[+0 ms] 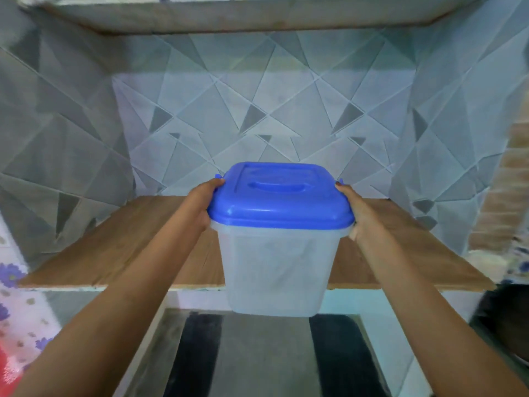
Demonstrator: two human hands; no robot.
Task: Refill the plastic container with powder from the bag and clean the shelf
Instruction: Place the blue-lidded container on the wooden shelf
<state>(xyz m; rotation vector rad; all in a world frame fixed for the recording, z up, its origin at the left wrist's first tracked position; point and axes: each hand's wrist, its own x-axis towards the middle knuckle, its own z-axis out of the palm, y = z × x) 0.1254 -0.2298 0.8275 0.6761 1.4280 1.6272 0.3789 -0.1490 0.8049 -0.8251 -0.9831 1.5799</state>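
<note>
On my feed, the left hand [200, 206] and right hand [362, 217] grip opposite sides of the plastic container [277, 267], at the rim of its blue lid [280, 202]. It hangs upright between them. Beyond the grip I see the wooden shelf [114, 253], then the tiled wall [257, 110].

Soft, cool, bluish light fills the scene, fairly even and moderately bright. The back tiled wall [257, 110] is the brightest part, while the side walls [57, 124] are greyer and dimmer. A dark band of shadow lies beneath the upper shelf [229, 15]. The blue lid [280, 196] carries a pale sheen along its near edge, so the light perhaps comes from above and behind the camera. The wooden shelf [120, 245] bows with wide-angle distortion. The frame smears badly at the left and right edges. The plastic container [277, 267] looks hazy, its wall lacking crisp detail.
</note>
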